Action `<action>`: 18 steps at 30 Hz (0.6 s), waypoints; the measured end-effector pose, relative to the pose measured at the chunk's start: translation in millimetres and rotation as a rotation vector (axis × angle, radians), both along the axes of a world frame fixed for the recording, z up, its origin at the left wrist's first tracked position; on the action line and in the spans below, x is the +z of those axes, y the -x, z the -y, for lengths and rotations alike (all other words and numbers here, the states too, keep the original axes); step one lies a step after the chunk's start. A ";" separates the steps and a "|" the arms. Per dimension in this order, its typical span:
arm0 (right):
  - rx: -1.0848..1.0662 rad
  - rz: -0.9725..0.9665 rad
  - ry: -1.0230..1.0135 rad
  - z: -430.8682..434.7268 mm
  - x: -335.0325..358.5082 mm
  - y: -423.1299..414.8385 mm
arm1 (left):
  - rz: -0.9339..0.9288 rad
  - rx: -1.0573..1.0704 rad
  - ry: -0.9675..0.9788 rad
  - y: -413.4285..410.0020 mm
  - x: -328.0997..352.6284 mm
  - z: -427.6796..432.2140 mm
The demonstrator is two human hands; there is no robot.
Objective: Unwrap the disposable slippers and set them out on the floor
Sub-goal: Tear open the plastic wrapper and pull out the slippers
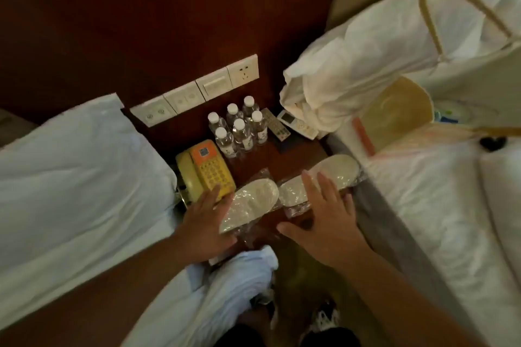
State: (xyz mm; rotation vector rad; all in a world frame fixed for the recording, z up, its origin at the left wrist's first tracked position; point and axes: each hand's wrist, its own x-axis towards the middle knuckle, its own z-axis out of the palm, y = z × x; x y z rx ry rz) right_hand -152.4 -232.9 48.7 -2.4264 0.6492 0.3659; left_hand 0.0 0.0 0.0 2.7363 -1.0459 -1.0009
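Head view: left hand (208, 220), released, sat at eight o'clock of left slipper (248, 204); right hand (324, 222), released, hovered over right slipper (338, 170); pinching loose wrapper (296, 210) looked wisest.

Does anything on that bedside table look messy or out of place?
Yes. A crumpled white cloth droops off the right bed onto the nightstand, covering part of the white remote. The left slipper pack and right slipper pack lie at different angles, not lined up.
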 end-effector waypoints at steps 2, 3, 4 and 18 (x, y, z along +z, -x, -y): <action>-0.027 -0.013 0.010 2.2 -9.5 15.5 | 0.012 -0.030 -0.011 0.2 -8.2 4.2; -0.035 -0.022 0.018 4.1 -14.3 24.0 | 0.019 -0.029 -0.021 0.5 -14.1 4.2; -0.050 -0.022 0.021 8.6 -21.7 33.0 | 0.019 -0.025 -0.013 1.8 -19.3 6.2; -0.092 0.138 -0.033 -20.8 -159.2 55.0 | 0.143 0.135 0.026 9.8 -161.0 -14.9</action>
